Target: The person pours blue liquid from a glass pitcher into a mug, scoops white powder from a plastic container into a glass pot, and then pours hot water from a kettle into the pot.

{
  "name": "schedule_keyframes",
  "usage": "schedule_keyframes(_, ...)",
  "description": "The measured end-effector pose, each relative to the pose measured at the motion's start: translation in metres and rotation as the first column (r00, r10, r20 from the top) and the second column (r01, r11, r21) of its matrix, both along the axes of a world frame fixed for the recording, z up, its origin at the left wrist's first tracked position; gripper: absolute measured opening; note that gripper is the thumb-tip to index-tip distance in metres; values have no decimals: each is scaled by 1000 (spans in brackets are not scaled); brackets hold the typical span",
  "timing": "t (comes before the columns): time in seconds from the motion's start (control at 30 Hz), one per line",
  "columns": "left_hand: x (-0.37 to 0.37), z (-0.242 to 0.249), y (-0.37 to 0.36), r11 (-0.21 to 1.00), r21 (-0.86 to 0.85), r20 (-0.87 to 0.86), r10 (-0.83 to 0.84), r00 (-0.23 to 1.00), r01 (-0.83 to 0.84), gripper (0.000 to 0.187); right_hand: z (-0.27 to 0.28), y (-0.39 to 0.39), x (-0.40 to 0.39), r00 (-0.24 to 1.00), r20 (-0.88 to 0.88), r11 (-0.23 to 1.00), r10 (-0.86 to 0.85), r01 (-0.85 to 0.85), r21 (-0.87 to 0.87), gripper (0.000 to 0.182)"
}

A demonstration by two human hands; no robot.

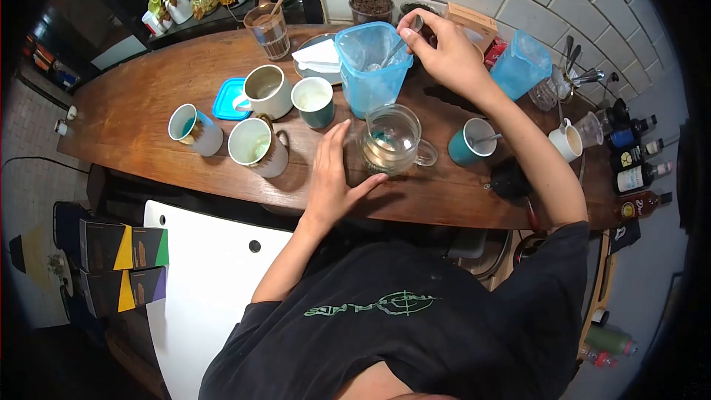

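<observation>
My right hand point(443, 48) pinches the handle of a metal spoon point(398, 50), whose lower end reaches into a tall blue translucent container point(372, 85). Something clear, perhaps ice, shows inside that container. In front of it stands a round glass mug point(391, 141) with its handle toward the right. My left hand point(335, 176) is spread at the glass mug's left side, fingers apart and holding nothing; whether it touches the glass is unclear. A teal and white cup point(312, 104) stands just behind my left hand. Right of the glass mug is a teal cup point(463, 150) with a spoon in it.
Mugs point(268, 92) and cups point(196, 131) stand at the left, near a blue lid point(229, 98). Behind are a glass with a brown drink point(270, 33) and a plate with napkins point(318, 59). A second blue container point(521, 67), a white cup point(565, 141) and bottles point(635, 178) are at the right.
</observation>
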State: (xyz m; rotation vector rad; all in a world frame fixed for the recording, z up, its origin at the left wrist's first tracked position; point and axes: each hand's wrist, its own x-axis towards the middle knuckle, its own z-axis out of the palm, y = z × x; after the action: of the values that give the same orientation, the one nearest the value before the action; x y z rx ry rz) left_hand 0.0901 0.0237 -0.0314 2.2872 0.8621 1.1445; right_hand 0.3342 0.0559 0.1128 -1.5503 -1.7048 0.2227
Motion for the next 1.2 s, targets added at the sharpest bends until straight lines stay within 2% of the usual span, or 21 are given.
schedule_keyframes(0.13,0,0,4,998,-47,-26,-40,999,38,95,-12,6,11,999,33,998,2,0,-59,20)
schedule_keyframes(0.23,1,-1,5,994,-88,-27,-61,998,59,93,-16,7,20,999,-48,992,23,-29,-125,21)
schedule_keyframes(0.3,1,0,5,998,-32,-65,-64,996,62,93,-17,8,25,984,-166,992,58,-76,-104,23)
schedule_keyframes(0.33,1,-1,5,997,-35,-67,-69,995,67,93,-13,6,29,984,-169,986,59,-84,-147,30)
schedule_keyframes(0.43,1,-2,4,998,-26,-80,-60,995,58,93,-6,0,30,993,-120,982,-2,-21,-190,38)
schedule_keyframes(0.47,1,-2,4,997,-40,-72,-63,995,61,91,-9,0,33,992,-129,986,1,-23,-166,47)
schedule_keyframes(0.5,1,-2,4,997,-52,-66,-66,996,63,90,-9,-3,34,991,-133,986,-1,-22,-165,47)
schedule_keyframes(0.57,0,-2,3,997,-57,-80,-59,995,55,90,-4,-11,34,996,-55,997,-77,76,-22,50)
schedule_keyframes(0.6,0,-2,2,997,-62,-90,-50,995,45,90,5,-18,37,995,-33,995,-90,91,31,45)
schedule_keyframes(0.63,0,-2,1,997,-62,-96,-56,994,51,90,12,-28,43,995,-39,995,-96,98,31,45)
schedule_keyframes(0.7,1,-2,0,999,-34,-128,-18,992,14,93,27,-59,58,981,161,966,-104,62,249,29)
schedule_keyframes(0.73,1,-3,-1,1000,-23,-129,-15,992,12,93,33,-78,63,981,158,965,-116,73,252,29)
schedule_keyframes(0.8,2,-2,-1,1000,-26,-135,-15,991,12,92,39,-118,69,928,289,945,-235,149,290,39)
schedule_keyframes(0.83,3,-2,-1,999,-32,-140,-5,990,0,92,35,-135,73,928,282,943,-243,158,293,39)
schedule_keyframes(0.9,6,-1,0,998,-58,-138,-15,990,7,92,22,-162,80,920,165,928,-356,369,-57,40)
schedule_keyframes(1.0,16,3,3,996,-89,-113,-37,993,27,91,-6,-174,88,900,44,832,-433,418,-363,49)
schedule_keyframes(1.03,20,4,3,997,-81,-123,-31,992,21,91,-11,-173,90,896,134,799,-423,439,-412,54)
schedule_keyframes(1.1,25,4,4,998,-54,-155,-28,988,20,92,-25,-168,93,887,272,814,-374,454,-362,57)
schedule_keyframes(1.2,26,1,6,999,-44,-194,-30,981,22,96,-25,-161,90,924,212,820,-318,381,-427,53)
